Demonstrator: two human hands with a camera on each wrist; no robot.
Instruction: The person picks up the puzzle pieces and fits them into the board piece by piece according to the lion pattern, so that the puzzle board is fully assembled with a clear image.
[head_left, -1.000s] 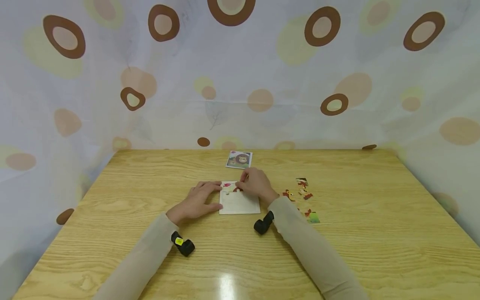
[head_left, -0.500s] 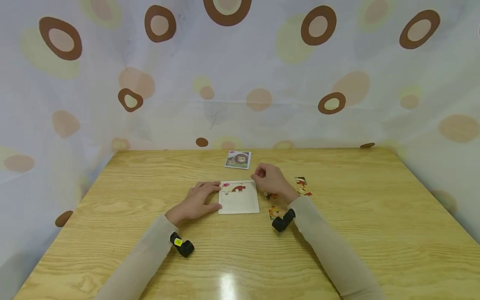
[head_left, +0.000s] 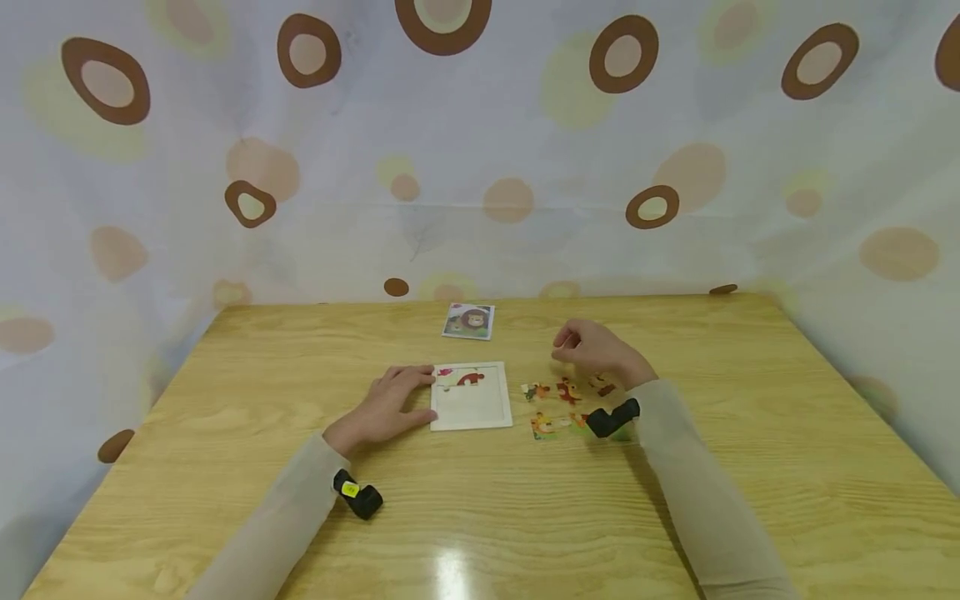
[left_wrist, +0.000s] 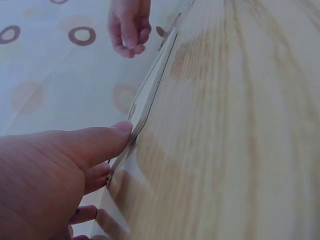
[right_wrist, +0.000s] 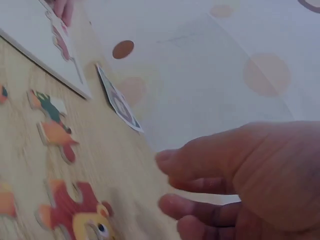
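Observation:
A white puzzle board (head_left: 471,412) lies on the table, with joined jigsaw pieces (head_left: 470,378) showing a pink flower and a brown curve in its upper left. My left hand (head_left: 386,408) rests at the board's left side; in the left wrist view its thumb (left_wrist: 107,142) touches the edge. Right of the board, my right hand (head_left: 596,346) hovers over the far side of the loose jigsaw pieces (head_left: 567,392). Its fingers are loosely bent, with a gap between thumb and fingers and nothing held. A red-brown piece with an eye (right_wrist: 92,222) lies below it in the right wrist view.
Behind the board lies a small picture card (head_left: 468,322) with a lion on it. More loose pieces (head_left: 551,425) are spread near the board's right edge, some partly hidden by the right wrist camera (head_left: 612,418). A patterned cloth (head_left: 450,233) hangs behind the table (head_left: 480,517).
My right hand has left the board and moved right, over the loose pieces. The brown-curve piece it was touching stays in the board. My left hand keeps its place at the board's edge.

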